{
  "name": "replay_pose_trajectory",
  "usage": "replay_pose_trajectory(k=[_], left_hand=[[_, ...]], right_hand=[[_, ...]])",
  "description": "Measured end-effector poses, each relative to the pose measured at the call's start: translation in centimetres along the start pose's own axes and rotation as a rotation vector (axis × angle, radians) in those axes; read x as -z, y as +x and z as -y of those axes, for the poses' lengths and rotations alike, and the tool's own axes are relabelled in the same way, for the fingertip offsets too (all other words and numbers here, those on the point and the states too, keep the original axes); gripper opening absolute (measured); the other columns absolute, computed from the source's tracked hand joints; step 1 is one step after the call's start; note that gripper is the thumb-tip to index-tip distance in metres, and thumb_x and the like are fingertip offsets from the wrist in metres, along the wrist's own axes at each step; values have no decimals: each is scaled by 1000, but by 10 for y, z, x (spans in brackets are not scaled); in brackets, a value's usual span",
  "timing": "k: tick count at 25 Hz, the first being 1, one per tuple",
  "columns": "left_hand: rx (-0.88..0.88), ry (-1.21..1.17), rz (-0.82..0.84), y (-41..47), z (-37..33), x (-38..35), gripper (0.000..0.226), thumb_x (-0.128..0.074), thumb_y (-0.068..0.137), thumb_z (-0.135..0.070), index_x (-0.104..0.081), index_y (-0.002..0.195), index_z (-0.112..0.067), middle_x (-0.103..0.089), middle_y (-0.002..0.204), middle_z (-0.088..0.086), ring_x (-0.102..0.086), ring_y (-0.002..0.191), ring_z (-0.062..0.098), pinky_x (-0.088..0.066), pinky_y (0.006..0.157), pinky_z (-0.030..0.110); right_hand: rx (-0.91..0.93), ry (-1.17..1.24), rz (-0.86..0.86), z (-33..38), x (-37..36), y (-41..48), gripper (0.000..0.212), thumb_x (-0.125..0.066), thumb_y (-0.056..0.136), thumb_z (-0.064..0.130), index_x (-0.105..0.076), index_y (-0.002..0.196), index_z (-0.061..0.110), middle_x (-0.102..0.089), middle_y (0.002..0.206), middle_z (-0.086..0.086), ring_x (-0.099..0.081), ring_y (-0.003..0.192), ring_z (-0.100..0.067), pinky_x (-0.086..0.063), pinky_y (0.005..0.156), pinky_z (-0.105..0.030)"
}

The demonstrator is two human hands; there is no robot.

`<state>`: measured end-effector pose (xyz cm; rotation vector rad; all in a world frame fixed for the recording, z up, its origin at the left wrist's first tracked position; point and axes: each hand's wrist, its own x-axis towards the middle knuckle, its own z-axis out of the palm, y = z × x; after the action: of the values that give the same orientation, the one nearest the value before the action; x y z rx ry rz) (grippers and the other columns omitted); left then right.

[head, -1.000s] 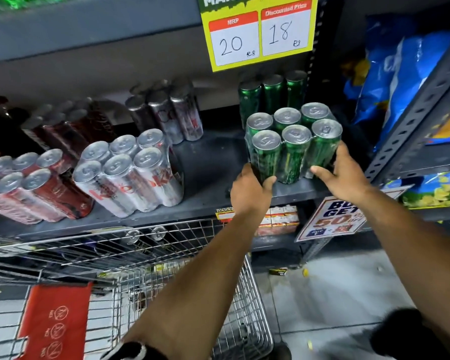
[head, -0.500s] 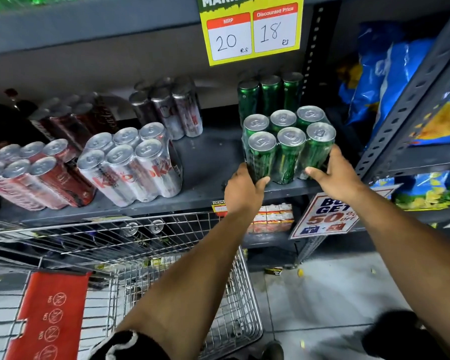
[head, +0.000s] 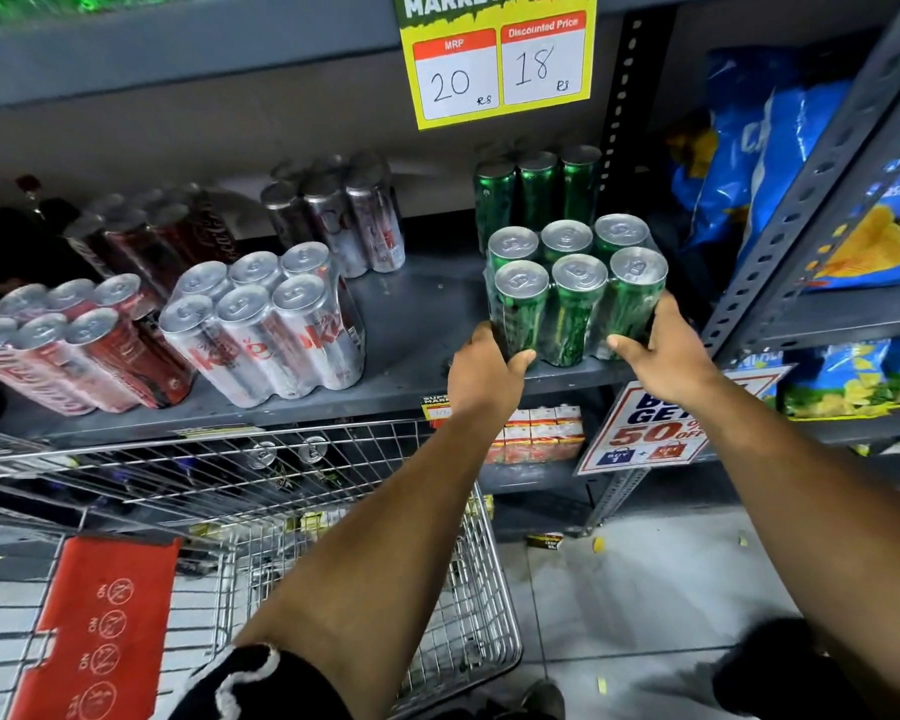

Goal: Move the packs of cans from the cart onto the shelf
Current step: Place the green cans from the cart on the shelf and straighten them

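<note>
A shrink-wrapped pack of green cans (head: 575,293) stands on the grey shelf (head: 417,324) at its right end. My left hand (head: 484,374) grips the pack's lower left corner and my right hand (head: 663,356) its lower right side. Another green pack (head: 536,192) stands right behind it. A silver pack (head: 266,324) and a red pack (head: 74,350) lean on the shelf to the left. The wire cart (head: 292,517) stands below the shelf, with two can tops (head: 287,452) showing through its mesh.
More silver cans (head: 344,215) and red cans (head: 152,236) stand at the shelf's back. A yellow price sign (head: 497,59) hangs above. Blue snack bags (head: 780,163) fill the rack at right, a promo sign (head: 650,426) hangs under the shelf edge, and a red flap (head: 100,621) sits on the cart.
Both hands have stayed on the green pack, which has slid slightly deeper onto the shelf toward the pack behind it. The view has shifted a little.
</note>
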<state>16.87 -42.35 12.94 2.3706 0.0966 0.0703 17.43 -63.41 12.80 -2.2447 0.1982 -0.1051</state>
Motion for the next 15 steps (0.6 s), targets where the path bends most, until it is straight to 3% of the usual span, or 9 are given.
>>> replay_pose_trajectory(k=[7, 10, 13, 15], left_hand=[[1, -8, 23, 3, 3, -2, 45, -66, 86, -38, -51, 117, -9, -68, 112, 13, -64, 102, 32, -53, 79, 38], [-37, -35, 87, 2, 11, 2, 44, -63, 88, -33, -48, 125, -12, -67, 118, 12, -63, 107, 32, -53, 86, 39], [-92, 11, 72, -10, 38, 20, 61, -57, 92, -34, -35, 144, -12, -53, 142, 13, -51, 127, 31, -44, 101, 39], [-174, 55, -31, -19, 67, 44, 63, -55, 94, -33, -30, 148, -11, -45, 150, 11, -45, 135, 28, -40, 106, 37]], right_hand=[[21, 59, 13, -5, -4, 2, 67, -63, 88, 21, -25, 142, 19, -49, 138, -8, -45, 127, -26, -34, 102, -35], [29, 47, -14, -3, -6, 1, 72, -65, 87, 21, -21, 144, 17, -47, 141, -10, -44, 129, -29, -33, 101, -34], [62, -62, -283, 3, -17, -17, 90, -71, 79, 24, -13, 147, 15, -35, 142, -23, -37, 128, -39, -33, 107, -45], [299, -281, -548, 13, -32, -32, 85, -67, 73, 29, -20, 141, 9, -36, 133, -28, -34, 122, -38, -31, 101, -48]])
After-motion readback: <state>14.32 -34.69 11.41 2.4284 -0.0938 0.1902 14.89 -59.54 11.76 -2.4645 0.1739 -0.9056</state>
